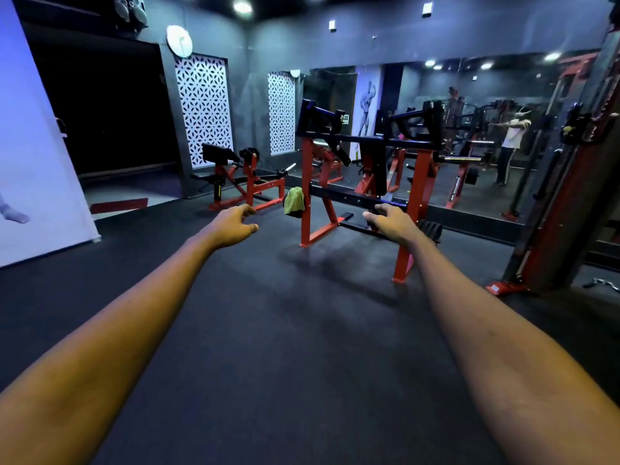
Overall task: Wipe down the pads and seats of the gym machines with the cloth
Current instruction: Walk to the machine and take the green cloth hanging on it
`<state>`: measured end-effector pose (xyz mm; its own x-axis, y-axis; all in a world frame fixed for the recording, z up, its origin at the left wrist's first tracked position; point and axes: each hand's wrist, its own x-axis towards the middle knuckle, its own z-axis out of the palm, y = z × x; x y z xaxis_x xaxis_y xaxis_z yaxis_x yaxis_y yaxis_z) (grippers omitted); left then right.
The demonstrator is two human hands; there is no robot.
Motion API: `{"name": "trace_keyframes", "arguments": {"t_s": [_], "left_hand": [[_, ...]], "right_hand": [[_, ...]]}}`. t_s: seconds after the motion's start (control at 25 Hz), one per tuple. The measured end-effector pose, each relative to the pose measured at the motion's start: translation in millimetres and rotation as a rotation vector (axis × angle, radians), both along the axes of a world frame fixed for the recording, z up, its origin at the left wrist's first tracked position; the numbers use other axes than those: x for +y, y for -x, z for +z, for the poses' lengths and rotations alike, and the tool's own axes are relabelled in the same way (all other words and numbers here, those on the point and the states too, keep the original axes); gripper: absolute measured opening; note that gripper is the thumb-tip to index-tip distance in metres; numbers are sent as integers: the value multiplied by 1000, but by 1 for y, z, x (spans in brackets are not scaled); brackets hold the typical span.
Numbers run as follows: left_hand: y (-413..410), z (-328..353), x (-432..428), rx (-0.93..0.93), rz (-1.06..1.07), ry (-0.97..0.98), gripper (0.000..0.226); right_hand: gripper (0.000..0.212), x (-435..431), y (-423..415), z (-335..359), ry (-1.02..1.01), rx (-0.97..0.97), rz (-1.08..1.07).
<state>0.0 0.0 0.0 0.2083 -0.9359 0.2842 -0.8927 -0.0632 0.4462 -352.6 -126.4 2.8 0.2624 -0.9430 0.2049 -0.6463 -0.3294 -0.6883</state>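
Left grip (pixel 235 226): stretched forward at arm's length, fingers loosely curled, holding nothing.
Right grip (pixel 392 223): also stretched forward, fingers relaxed and empty; it overlaps a black bar in the head view, but I cannot tell whether it touches it.
Floor (pixel 285 330): dark rubber matting under both arms.
Cloth (pixel 294 203): green, hung in a bunch over the left end of the black crossbar (pixel 349 197) on the red machine (pixel 421 182), near the left grip but apart from it.
Handling: likely light, soft and limp. It should sag and fall open once lifted. Nothing about it looks fragile or slippery.
Where to take hold: probably the top of the bunch, where it folds over the bar. Lifting up and off should avoid a snag on the bar end.
Farther machine: a black pad (pixel 218 152) with a seat (pixel 206 178) below it, on a smaller red frame. Both look like surfaces to wipe, not yet reached.
Far wall: a mirror (pixel 469 92).
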Motion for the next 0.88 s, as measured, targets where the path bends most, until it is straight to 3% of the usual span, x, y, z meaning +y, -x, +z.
{"name": "trace_keyframes", "arguments": {"t_s": [0.24, 0.4, 0.56, 0.88], "left_hand": [[-43, -22, -58, 21, 42, -54, 51], [-70, -26, -123, 29, 53, -47, 50], [-97, -24, -197, 2, 63, -78, 51], [-159, -17, -346, 53, 88, -54, 50]], "right_hand": [[56, -59, -47, -16, -32, -2, 8], [70, -137, -77, -23, -13, -33, 9], [71, -223, -113, -20, -53, -129, 47], [67, -367, -195, -22, -64, -98, 90]]}}
